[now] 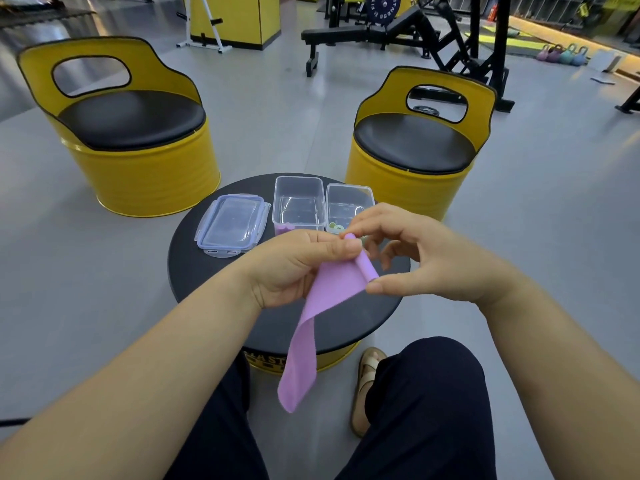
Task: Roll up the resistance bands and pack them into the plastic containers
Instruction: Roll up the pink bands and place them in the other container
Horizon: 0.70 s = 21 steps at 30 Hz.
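Note:
A purple resistance band (313, 327) hangs above the small round black table (194, 271). Its top end is wound into a thin roll (363, 263). My left hand (294, 268) pinches the band just beside the roll. My right hand (415, 251) holds the roll between thumb and fingertips at both ends. The loose tail drops down past the table edge toward my knees. Behind my hands stand two clear plastic containers: the left one (298, 202) has a purple roll at its near end, the right one (348, 206) has something green inside, partly hidden by my right hand.
A clear lid with blue trim (232, 223) lies at the table's left. Two yellow barrel seats (131, 133) (415, 147) stand beyond the table. Gym benches and racks (398, 32) fill the background, with kettlebells (562, 55) far right. My legs and a sandalled foot (367, 386) are below.

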Available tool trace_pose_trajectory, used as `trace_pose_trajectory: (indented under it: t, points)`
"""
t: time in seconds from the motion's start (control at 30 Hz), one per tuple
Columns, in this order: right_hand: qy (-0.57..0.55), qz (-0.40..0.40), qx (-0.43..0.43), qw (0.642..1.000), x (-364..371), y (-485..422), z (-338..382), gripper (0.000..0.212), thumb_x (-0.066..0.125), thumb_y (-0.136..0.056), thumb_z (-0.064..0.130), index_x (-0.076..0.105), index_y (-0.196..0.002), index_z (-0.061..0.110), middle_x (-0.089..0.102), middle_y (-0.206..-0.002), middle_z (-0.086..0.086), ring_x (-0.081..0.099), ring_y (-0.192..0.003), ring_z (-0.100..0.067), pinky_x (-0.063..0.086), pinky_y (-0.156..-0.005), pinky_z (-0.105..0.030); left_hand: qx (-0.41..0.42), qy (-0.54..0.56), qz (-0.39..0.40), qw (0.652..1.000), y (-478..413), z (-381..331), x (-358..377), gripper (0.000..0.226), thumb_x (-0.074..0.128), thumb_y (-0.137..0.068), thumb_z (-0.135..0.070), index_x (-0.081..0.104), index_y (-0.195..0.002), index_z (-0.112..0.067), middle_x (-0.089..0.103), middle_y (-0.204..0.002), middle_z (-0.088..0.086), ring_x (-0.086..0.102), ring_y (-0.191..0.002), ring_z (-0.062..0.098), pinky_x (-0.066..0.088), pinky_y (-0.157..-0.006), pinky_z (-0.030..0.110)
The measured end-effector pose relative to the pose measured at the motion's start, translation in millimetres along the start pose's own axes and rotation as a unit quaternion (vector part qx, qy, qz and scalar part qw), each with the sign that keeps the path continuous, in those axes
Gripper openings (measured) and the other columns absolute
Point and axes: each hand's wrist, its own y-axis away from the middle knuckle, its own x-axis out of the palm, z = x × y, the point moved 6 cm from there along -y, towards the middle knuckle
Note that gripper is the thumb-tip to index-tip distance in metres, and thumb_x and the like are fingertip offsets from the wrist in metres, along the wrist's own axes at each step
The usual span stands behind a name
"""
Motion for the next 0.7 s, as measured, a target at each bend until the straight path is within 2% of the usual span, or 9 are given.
trace_pose_trajectory:
  t: [0.1,0.2,0.3,0.5,0.7]
  points:
    - [0.011,0.009,0.0,1.0,1.6,-0.4,0.0,0.052,0.075,-0.066,0.034,0.058,-0.116,0.034,0.054,-0.111,0.013,0.055,-0.092,-0.022,0.053,-0.075,-0.036,0.008,-0.014,0.004,1.0,-0.9,1.0,-1.5,0.038,0.083,-0.047,-0.047,0.074,-0.064,-0.014,0.067,-0.063,-0.002,0.062,-0.057,0.007,0.049,-0.054,0.016]
    - [0.029,-0.006,-0.01,1.0,0.1,-0.1,2.5,0.052,0.078,-0.063,0.035,0.062,-0.111,0.022,0.055,-0.109,0.008,0.055,-0.088,-0.02,0.051,-0.072,-0.038,0.006,-0.038,0.0,0.999,-3.6,4.3,-2.7,0.05,0.086,-0.039,-0.056,0.074,-0.065,-0.014,0.067,-0.065,-0.002,0.062,-0.059,0.008,0.05,-0.058,0.016]
    - [0.023,-0.021,-0.025,0.999,-1.6,1.1,5.3,0.05,0.077,-0.062,0.037,0.064,-0.107,0.018,0.058,-0.106,0.0,0.055,-0.087,-0.021,0.05,-0.071,-0.04,0.008,-0.039,0.008,0.999,-3.2,4.1,-1.4,0.051,0.086,-0.038,-0.057,0.074,-0.065,-0.015,0.066,-0.064,-0.004,0.062,-0.058,0.006,0.049,-0.055,0.016]
    - [-0.053,-0.015,-0.006,0.998,1.0,3.1,-1.1,0.047,0.076,-0.064,0.031,0.062,-0.109,0.024,0.057,-0.108,0.002,0.055,-0.101,-0.022,0.05,-0.078,-0.043,0.023,-0.013,-0.003,1.0,0.7,1.6,2.3,0.03,0.077,-0.047,-0.043,0.073,-0.059,-0.015,0.064,-0.057,-0.005,0.06,-0.051,0.005,0.045,-0.048,0.014]
    - [-0.001,-0.012,0.005,1.0,1.9,3.9,-2.4,0.047,0.077,-0.063,0.038,0.064,-0.106,0.023,0.057,-0.108,0.004,0.056,-0.101,-0.019,0.049,-0.078,-0.046,0.017,-0.035,-0.011,0.999,-2.2,8.8,-1.7,0.047,0.086,-0.043,-0.053,0.074,-0.068,-0.015,0.066,-0.065,-0.002,0.06,-0.06,0.007,0.046,-0.057,0.015]
